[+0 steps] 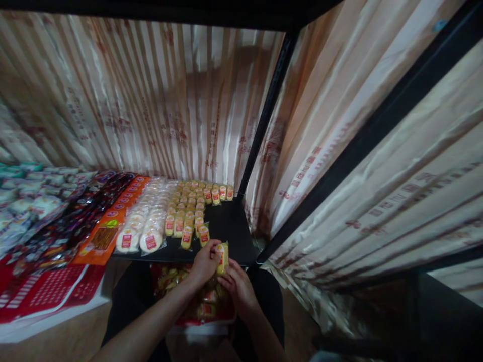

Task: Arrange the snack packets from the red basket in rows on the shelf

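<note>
Between my two hands, above the front edge of the black shelf, is a small yellow packaged cake with a red label, held upright. My left hand grips its left side near the top, fingers closed. At its lower right, my right hand pinches it with thumb and fingertips. Rows of similar wrapped cakes stand on the shelf just beyond, several with red labels facing me. Below my hands, between my knees, more yellow packs lie in a red bag or box, partly hidden by my forearms.
Left of the cakes are white round wrapped crackers, an orange snack pack, dark shiny packets and white-green packets. A red basket sits at lower left. A black post and pleated curtains bound the shelf.
</note>
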`<state>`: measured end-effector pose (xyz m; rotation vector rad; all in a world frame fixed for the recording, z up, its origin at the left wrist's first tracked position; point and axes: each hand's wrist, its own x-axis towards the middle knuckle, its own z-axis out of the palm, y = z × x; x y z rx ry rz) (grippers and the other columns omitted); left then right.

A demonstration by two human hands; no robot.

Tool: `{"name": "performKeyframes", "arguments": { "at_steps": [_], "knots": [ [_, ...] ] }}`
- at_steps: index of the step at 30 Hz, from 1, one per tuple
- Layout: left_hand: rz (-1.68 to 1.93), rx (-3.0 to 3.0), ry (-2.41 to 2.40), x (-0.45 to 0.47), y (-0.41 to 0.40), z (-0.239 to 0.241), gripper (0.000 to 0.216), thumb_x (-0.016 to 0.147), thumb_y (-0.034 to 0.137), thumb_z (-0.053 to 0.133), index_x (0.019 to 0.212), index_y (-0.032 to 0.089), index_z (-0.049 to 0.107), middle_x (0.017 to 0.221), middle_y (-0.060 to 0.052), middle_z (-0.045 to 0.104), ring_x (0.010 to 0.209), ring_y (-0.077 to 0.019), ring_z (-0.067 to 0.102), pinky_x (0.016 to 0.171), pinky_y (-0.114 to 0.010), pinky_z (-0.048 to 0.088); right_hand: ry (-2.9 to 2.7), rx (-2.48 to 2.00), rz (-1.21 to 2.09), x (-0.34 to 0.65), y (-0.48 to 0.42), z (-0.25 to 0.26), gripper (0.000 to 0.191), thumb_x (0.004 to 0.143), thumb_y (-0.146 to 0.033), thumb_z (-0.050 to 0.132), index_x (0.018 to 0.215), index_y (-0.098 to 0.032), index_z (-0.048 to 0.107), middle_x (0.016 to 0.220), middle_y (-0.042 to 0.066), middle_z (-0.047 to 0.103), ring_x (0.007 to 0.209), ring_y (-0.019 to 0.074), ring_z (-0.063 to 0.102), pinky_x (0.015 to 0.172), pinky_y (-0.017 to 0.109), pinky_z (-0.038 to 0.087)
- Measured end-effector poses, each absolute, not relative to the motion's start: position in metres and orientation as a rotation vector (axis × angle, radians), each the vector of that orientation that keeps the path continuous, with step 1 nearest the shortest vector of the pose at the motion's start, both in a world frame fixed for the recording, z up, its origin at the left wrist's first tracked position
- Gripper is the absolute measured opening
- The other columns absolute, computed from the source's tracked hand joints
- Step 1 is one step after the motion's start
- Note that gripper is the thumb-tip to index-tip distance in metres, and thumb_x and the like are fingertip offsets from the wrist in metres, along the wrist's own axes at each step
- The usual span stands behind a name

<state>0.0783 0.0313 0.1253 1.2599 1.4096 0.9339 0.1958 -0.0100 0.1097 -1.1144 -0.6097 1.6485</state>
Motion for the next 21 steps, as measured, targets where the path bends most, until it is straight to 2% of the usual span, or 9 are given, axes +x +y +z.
{"name": "performKeyframes", "arguments": {
  "at_steps": [2, 5, 8, 11, 15, 21],
  "knots": [
    [0.932, 1.341, 1.485, 0.081, 0.034, 0.126, 0.031, 0.074, 0.012, 0.045, 0.102, 0.021, 0.054, 0.088, -0.001, 0.061, 0.074, -0.0109, 0.057, 0.074, -0.024, 0.046, -0.793, -1.233, 1.541, 0.198, -0.004, 0.106, 0.038, 0.064, -0.040, 0.066, 0.096, -0.020, 0.063, 0.092, 0.004, 0.068, 0.085, 0.0204, 0.062, 0.074, 0.031, 0.048],
    [0.953, 1.423, 1.550, 0.087, 0.039, 0.128, 0.031, 0.077, 0.016, 0.044, 0.105, 0.021, 0.054, 0.097, -0.004, 0.062, 0.086, -0.0144, 0.058, 0.084, -0.028, 0.043, -1.096, -1.417, 1.212, 0.200, 0.005, 0.099, 0.034, 0.070, -0.043, 0.058, 0.094, -0.021, 0.065, 0.096, 0.006, 0.067, 0.092, 0.0220, 0.060, 0.083, 0.033, 0.046],
    [0.950, 1.490, 1.582, 0.094, 0.047, 0.133, 0.032, 0.078, 0.020, 0.042, 0.107, 0.022, 0.055, 0.100, -0.004, 0.061, 0.092, -0.0166, 0.056, 0.087, -0.029, 0.041, -1.211, -1.513, 1.001, 0.201, 0.014, 0.094, 0.040, 0.073, -0.043, 0.052, 0.105, -0.021, 0.062, 0.107, 0.008, 0.062, 0.091, 0.0216, 0.061, 0.083, 0.033, 0.047],
    [0.938, 1.545, 1.591, 0.100, 0.059, 0.140, 0.034, 0.078, 0.019, 0.042, 0.108, 0.022, 0.057, 0.101, -0.005, 0.060, 0.096, -0.0172, 0.055, 0.089, -0.028, 0.040, -1.259, -1.548, 0.889, 0.201, 0.026, 0.089, 0.041, 0.073, -0.040, 0.050, 0.108, -0.021, 0.060, 0.107, 0.010, 0.061, 0.086, 0.0211, 0.063, 0.075, 0.032, 0.050],
    [0.892, 1.553, 1.616, 0.110, 0.078, 0.143, 0.042, 0.077, 0.014, 0.040, 0.117, 0.019, 0.054, 0.109, -0.009, 0.056, 0.097, -0.0172, 0.054, 0.089, -0.026, 0.040, -1.240, -1.608, 0.758, 0.201, 0.055, 0.085, 0.038, 0.073, -0.038, 0.047, 0.103, -0.019, 0.063, 0.096, 0.010, 0.063, 0.082, 0.0219, 0.062, 0.074, 0.033, 0.049],
    [0.873, 1.551, 1.632, 0.128, 0.115, 0.144, 0.047, 0.076, 0.014, 0.044, 0.123, 0.011, 0.046, 0.128, -0.016, 0.047, 0.117, -0.0215, 0.046, 0.100, -0.028, 0.032, -1.067, -1.502, 0.803, 0.197, 0.113, 0.083, 0.048, 0.072, -0.041, 0.045, 0.110, -0.015, 0.059, 0.089, 0.008, 0.068, 0.079, 0.0207, 0.063, 0.074, 0.030, 0.049]
  ]
}}
